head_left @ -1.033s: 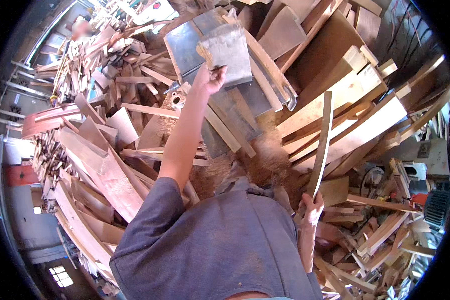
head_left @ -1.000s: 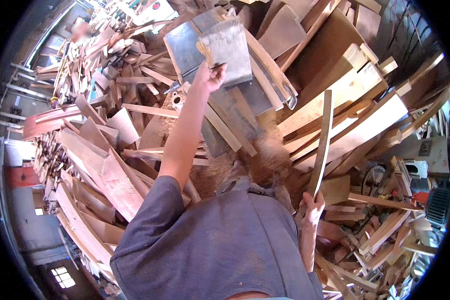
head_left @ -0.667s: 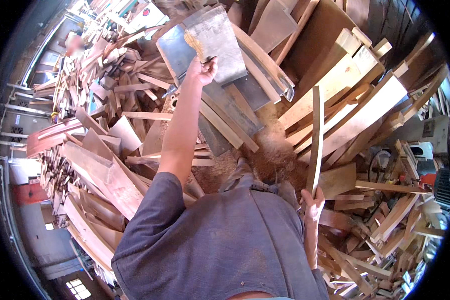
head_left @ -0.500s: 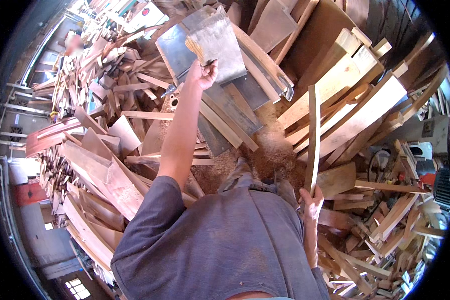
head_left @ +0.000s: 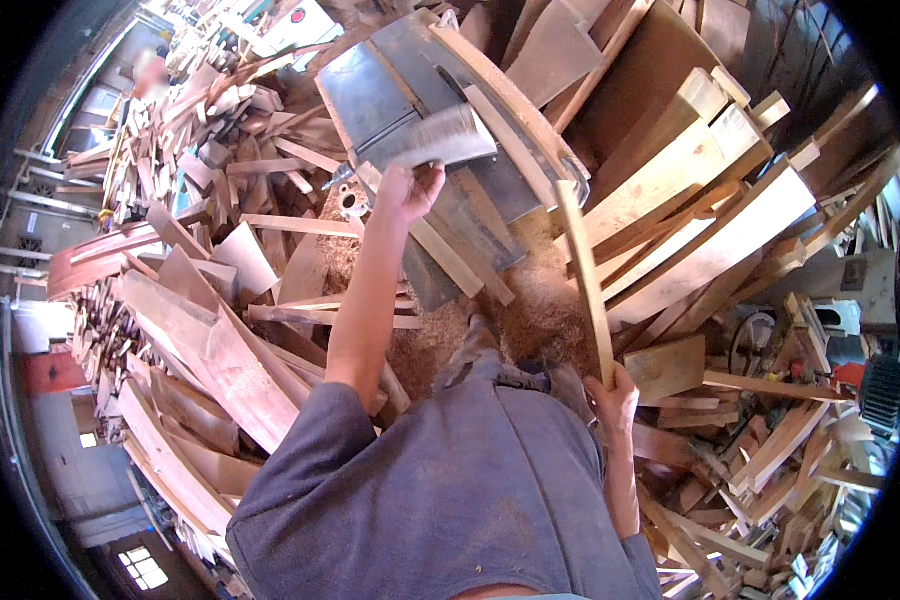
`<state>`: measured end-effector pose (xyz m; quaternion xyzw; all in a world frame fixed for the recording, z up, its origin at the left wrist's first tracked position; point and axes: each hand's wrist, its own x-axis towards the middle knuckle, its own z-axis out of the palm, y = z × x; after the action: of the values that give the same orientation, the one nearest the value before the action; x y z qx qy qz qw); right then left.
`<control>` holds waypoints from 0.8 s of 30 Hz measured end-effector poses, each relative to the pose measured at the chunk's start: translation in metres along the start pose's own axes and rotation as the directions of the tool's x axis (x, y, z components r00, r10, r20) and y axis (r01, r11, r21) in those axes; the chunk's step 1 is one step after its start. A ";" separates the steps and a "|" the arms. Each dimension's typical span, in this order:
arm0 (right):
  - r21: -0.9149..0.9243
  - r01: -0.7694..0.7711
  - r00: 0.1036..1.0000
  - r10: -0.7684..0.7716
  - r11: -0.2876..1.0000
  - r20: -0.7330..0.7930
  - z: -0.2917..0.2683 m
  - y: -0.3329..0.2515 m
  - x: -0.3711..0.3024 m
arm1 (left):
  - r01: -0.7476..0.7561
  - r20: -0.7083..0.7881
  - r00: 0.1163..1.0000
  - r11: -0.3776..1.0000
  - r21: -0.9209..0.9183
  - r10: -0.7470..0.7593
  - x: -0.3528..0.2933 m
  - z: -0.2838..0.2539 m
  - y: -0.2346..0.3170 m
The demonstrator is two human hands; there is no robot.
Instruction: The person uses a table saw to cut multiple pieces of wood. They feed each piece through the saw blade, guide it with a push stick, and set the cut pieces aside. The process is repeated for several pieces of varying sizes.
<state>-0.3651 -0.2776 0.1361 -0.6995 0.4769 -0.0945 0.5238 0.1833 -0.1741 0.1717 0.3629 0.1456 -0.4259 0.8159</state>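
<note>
Beside a metal-topped machine table (head_left: 360, 88), my left hand (head_left: 412, 193) is closed at the near edge of a flat, silvery metal sheet (head_left: 448, 137). The sheet is tilted and blurred by motion; the exact grip of the fingers on it is partly hidden. My right hand (head_left: 613, 392), low at my right side, is wrapped around the lower end of a long narrow wooden strip (head_left: 583, 265). The strip stands up at a slant, its far end close to the machine's right corner.
Long wooden boards (head_left: 700, 150) lean in a stack at the right. Offcuts (head_left: 210, 340) are heaped on the left, with more scrap (head_left: 770, 460) at lower right. Sawdust (head_left: 545, 295) covers the floor by my feet. A dark ribbed motor (head_left: 883, 383) stands far right.
My left hand has drawn back toward me, and the metal sheet has tipped lower, uncovering more of the machine's top. The wooden strip's upper end has swung left in my right hand.
</note>
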 end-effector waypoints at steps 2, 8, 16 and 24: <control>-0.104 0.037 0.999 -0.034 0.994 0.036 0.013 -0.012 0.012 | -0.005 0.085 0.996 1.000 0.019 0.004 -0.008 -0.020 -0.014; -0.281 0.142 0.989 -0.126 0.949 0.075 0.058 -0.029 0.064 | -0.096 -0.080 0.990 0.966 0.242 0.118 -0.057 -0.046 -0.071; -0.434 0.166 0.978 -0.203 0.885 -0.040 0.084 -0.056 0.139 | 0.111 -0.142 0.986 0.973 0.200 -0.084 -0.066 -0.081 -0.091; -0.376 0.056 0.998 -0.061 0.925 -0.002 0.102 -0.072 0.141 | 0.092 -0.167 0.984 0.985 0.144 -0.068 -0.084 -0.063 -0.105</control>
<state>-0.1852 -0.3207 0.0992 -0.8001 0.4685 -0.0219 0.3740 0.0539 -0.1191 0.1249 0.4508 0.1930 -0.4375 0.7537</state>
